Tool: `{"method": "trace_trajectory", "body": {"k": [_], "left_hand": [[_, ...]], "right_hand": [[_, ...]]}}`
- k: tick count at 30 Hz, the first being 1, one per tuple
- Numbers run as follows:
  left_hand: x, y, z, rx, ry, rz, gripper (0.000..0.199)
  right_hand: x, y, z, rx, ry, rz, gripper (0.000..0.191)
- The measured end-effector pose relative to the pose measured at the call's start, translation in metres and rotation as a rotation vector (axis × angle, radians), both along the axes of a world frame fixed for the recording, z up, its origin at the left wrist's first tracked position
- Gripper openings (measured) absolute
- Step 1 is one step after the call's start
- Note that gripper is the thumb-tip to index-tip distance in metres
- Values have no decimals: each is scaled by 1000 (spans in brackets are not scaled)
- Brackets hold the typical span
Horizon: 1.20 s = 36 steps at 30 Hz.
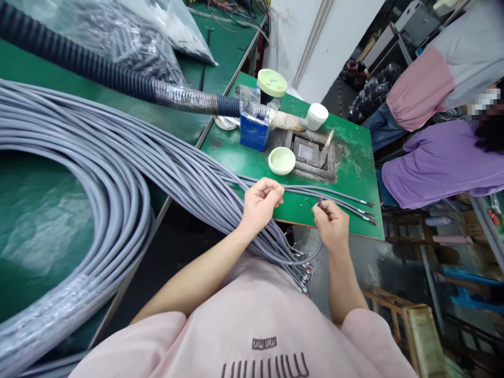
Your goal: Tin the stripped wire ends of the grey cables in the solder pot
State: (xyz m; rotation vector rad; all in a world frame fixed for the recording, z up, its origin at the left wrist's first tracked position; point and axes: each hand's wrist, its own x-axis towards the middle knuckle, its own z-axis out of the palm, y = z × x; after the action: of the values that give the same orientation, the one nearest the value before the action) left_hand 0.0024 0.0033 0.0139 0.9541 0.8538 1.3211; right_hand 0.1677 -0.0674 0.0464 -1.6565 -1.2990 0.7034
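Note:
My right hand [334, 223] is closed on the end of a grey cable [305, 261], which curves up to it from the bundle. Thin coloured wires stick out at its fingertips. To the left, my left hand [261, 202] has its fingers curled together over the bundle of grey cables [189, 176]; whatever may be in that pinch is hidden. A few cables [331, 195] lie along the green table past my hands, their stripped ends near the right edge. Below my hands, several more cable ends [305, 275] hang beside my shirt.
A dark corrugated hose [98, 68] reaches over the table to a soldering pot [309, 151]. Around it stand a blue box [253, 132], a small pale green dish [282, 160], a white cup [317, 115] and a green-lidded jar [271, 83]. Two people [441, 157] are at the right.

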Motion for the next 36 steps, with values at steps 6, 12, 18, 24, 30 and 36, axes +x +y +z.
{"method": "trace_trajectory", "body": {"k": [6,12,18,24,30,36], "left_hand": [[-6,4,-7,263,385,3,13],[-1,4,-12,286,411,21,11],[-2,6,-12,311,417,17,11],[-3,6,-11,317,421,3,12],[-3,6,-10,311,421,-7,12],[-2,7,-12,319,405,-6,11]], "right_hand": [[24,66,27,-3,-77,114,22],[13,143,34,-134,-330,369,22],[-9,184,28,-237,-665,472,16],[-23,200,27,-335,-974,542,15],[-31,205,28,-389,-1162,570,18],[-38,202,28,-417,-1236,547,20]]}}
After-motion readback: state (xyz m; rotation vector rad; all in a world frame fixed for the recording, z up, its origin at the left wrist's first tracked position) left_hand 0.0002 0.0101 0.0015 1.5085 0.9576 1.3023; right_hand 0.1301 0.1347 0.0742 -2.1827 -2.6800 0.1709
